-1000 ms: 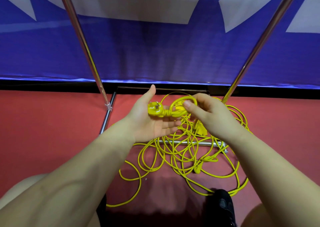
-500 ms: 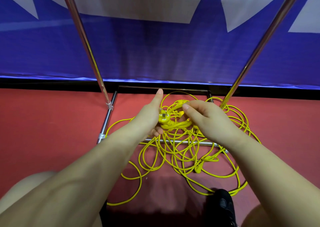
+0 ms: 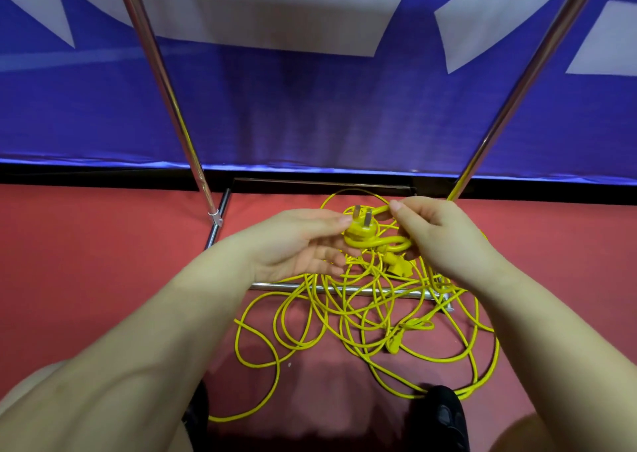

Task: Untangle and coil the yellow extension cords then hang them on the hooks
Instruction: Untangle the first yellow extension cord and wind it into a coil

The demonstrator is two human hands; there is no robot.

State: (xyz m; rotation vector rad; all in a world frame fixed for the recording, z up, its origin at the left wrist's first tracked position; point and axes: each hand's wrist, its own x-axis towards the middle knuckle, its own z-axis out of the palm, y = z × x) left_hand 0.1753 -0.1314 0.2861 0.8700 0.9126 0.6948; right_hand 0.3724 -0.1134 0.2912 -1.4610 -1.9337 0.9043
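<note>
The left hand (image 3: 296,241) pinches a yellow plug (image 3: 358,229) between thumb and fingers, its two flat metal prongs pointing up and away, while the right hand (image 3: 434,234) grips the cord just beside it, thumb and forefinger closed on the strand where it bends into a short, tight loop (image 3: 379,243) under the plug. By the look of it the work is at its very start: one end has been found and lifted, and the person seems to be freeing or forming the first turn. Nothing is coiled yet and nothing is hung; no hooks are visible in this view. Below and beyond the hands the rest of the yellow cords (image 3: 362,317) lie in a loose tangle on the red floor (image 3: 103,262), many thin round loops crossing one another, some draped over the near metal bar (image 3: 344,290) of a rack's base. At least two more moulded ends show in the heap, one just under the right hand (image 3: 400,267), others nearer (image 3: 413,326); how many cords there are cannot be told. The cord looks smooth, rubbery and springy, holding its curves. Two polished steel poles (image 3: 162,83) rise slanting from the base, left and right, in front of a blue banner (image 3: 310,107) with pale shapes. A dark shoe (image 3: 444,413) rests at the near edge of the tangle.
</note>
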